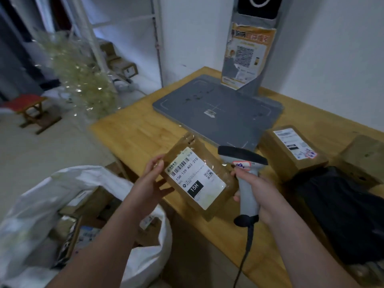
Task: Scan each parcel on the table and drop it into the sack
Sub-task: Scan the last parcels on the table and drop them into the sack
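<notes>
Now the left hand (152,179) grips the parcel (197,175) label-up so the scanner (245,173), clasped in the right hand (261,194), can read it.

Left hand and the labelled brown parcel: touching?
Touching. The head view shows the left hand gripping the parcel, with thumb and fingers curled round its left edge and no gap between them.

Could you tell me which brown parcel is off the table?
The 15H parcel, held in the left hand; the labelled box and plain box rest on the table.
</notes>
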`<state>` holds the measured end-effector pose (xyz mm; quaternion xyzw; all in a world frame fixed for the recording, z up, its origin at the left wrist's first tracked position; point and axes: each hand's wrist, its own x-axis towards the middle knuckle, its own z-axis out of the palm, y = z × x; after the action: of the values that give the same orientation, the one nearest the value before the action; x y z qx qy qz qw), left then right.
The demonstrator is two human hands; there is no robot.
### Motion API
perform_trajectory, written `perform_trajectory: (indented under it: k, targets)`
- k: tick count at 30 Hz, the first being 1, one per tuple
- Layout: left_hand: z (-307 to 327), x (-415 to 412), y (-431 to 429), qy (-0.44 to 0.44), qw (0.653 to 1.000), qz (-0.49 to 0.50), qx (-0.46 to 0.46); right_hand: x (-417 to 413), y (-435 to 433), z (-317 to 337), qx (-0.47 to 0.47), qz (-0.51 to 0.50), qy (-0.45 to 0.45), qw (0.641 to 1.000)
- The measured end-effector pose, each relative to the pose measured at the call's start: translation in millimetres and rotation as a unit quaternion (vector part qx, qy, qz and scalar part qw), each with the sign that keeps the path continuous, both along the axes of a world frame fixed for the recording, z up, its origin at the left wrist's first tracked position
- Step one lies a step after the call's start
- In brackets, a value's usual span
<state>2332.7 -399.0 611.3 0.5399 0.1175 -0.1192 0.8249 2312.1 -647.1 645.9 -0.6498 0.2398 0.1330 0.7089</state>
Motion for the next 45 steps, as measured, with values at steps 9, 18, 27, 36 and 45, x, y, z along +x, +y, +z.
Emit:
perform_trajectory:
  k: [9, 18, 27, 36, 45]
  targets:
    - [19.4, -35.3, 135.0, 0.006, 0.966, 0.237, 0.106, 29.1, 112.1, -22.2, 0.01, 0.179, -0.002, 0.984]
    - [-35.4, -67.9, 212.7, 0.146, 0.84, 0.411, 0.321, 27.2, 169.1, -65.3, -0.061, 0.297, 0.068, 0.951]
    - [-99.0, -65.8, 196.1, 0.209, 0.792, 0.078, 0.569, 35.8, 199.0, -82.6, -0.129, 0.338, 0.085, 0.929]
    - [-110.8, -83.3, 183.1, 0.232, 0.682, 0.102, 0.686, 23.9, 202.3, -96.2, -0.126, 0.375, 0.114, 0.911]
    - [-115.9, -70.8, 217.8, 0.303, 0.665, -0.015, 0.683, 19.3, 216.3, -108.4, -0.113, 0.364, 0.123, 0.916]
